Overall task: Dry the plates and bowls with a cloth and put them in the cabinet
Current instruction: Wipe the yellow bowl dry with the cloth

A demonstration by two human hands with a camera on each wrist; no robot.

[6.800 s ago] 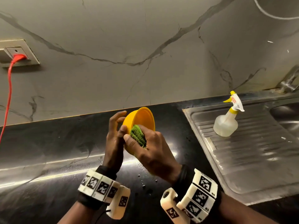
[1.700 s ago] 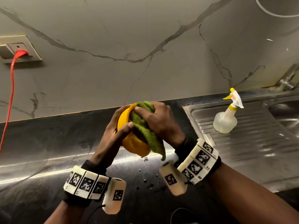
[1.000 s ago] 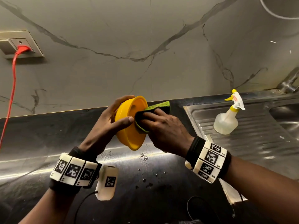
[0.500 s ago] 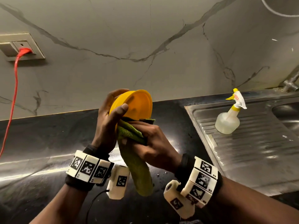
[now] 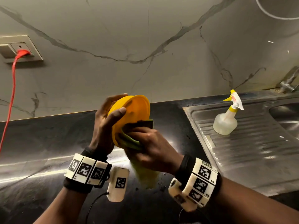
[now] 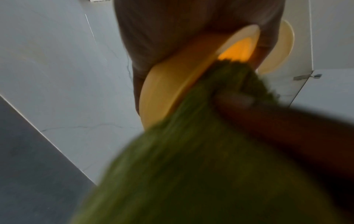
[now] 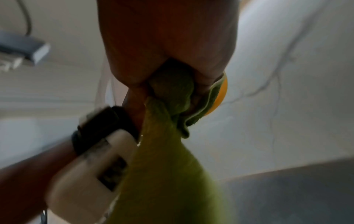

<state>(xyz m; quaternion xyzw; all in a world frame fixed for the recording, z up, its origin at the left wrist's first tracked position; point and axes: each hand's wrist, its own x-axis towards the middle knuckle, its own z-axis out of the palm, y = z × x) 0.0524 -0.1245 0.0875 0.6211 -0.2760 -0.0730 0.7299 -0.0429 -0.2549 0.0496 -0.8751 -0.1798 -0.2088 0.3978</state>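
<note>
Behind the gripping left hand (image 5: 103, 126), yellow bowl (image 5: 134, 110) half-hidden; right hand (image 5: 153, 146) bunching blurred green cloth (image 5: 146, 177).

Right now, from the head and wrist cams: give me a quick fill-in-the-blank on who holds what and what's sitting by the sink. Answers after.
1. The left hand grips the rim of a yellow ____.
2. The right hand presses a ____ cloth against it.
3. The spray bottle stands upright on the steel ____ beside the sink.
4. A ____ cable hangs from the wall socket.

Missing words: bowl; green; drainboard; red
</note>
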